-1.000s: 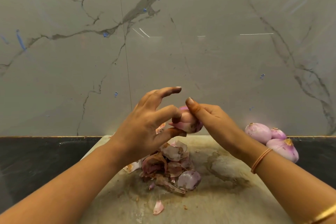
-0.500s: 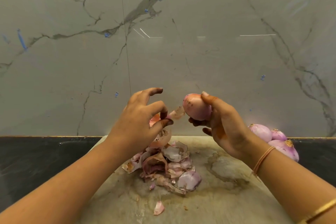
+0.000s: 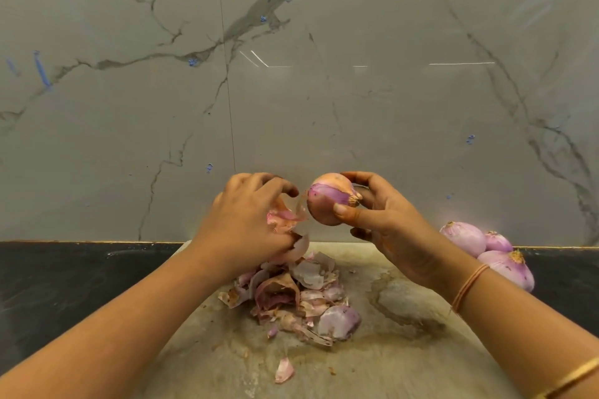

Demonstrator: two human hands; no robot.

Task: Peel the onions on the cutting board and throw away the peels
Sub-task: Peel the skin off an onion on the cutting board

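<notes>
My right hand (image 3: 385,223) grips a partly peeled onion (image 3: 327,199) in the air above the cutting board (image 3: 405,350); a purple patch shows where skin is off, and the root end points toward me. My left hand (image 3: 249,220), just left of the onion, pinches a strip of papery peel (image 3: 287,219) that still reaches the onion's left side. Below both hands a heap of loose peels (image 3: 291,295) lies on the board. One small peel scrap (image 3: 284,370) lies nearer to me.
Three peeled, pale purple onions (image 3: 486,246) sit at the board's right edge, partly on the dark countertop (image 3: 64,275). A marble wall (image 3: 291,74) rises right behind the board. A stain (image 3: 402,304) marks the board right of the heap.
My right hand has turned the onion and lifted it slightly, so the root end now faces me. My left hand pulled a strip of peel away to the left and down.
</notes>
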